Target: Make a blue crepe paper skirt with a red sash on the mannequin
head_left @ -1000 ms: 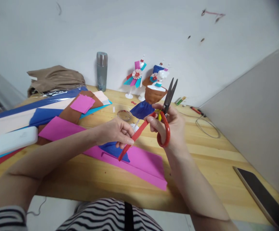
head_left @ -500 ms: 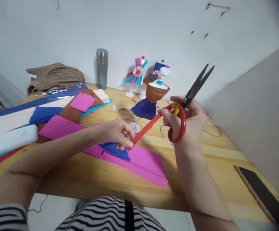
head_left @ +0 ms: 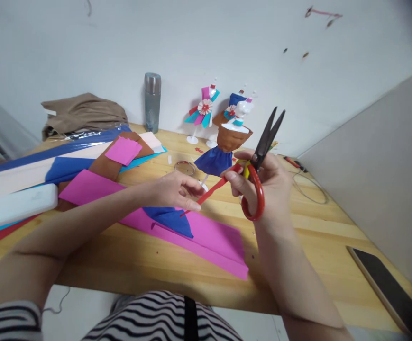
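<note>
My right hand (head_left: 270, 184) holds scissors (head_left: 262, 154) with red and yellow handles, their dark blades pointing up and slightly parted. Between its thumb and fingers it also pinches one end of a narrow red crepe paper strip (head_left: 215, 189). The strip slants down to the left, its free end over blue paper. My left hand (head_left: 180, 190) is beside the strip, thumb and fingers apart; whether the thumb touches the strip I cannot tell. Below lie a blue paper piece (head_left: 172, 221) and a long magenta sheet (head_left: 220, 237). Behind my hands stands a mini mannequin (head_left: 233, 135) in a brown and blue paper dress.
More dressed mini mannequins (head_left: 205, 106) stand by the wall, right of a thermos (head_left: 152, 102). Coloured paper, a white case-like object (head_left: 17, 206) and brown cloth (head_left: 85, 116) occupy the left. A roll of clear tape (head_left: 185, 167) is mid-table; a phone (head_left: 383, 284) lies right.
My left hand has loosened its pinch on the lower end of the red strip, which now hangs thin and twisted. The right hand has shifted slightly left and down with the scissors.
</note>
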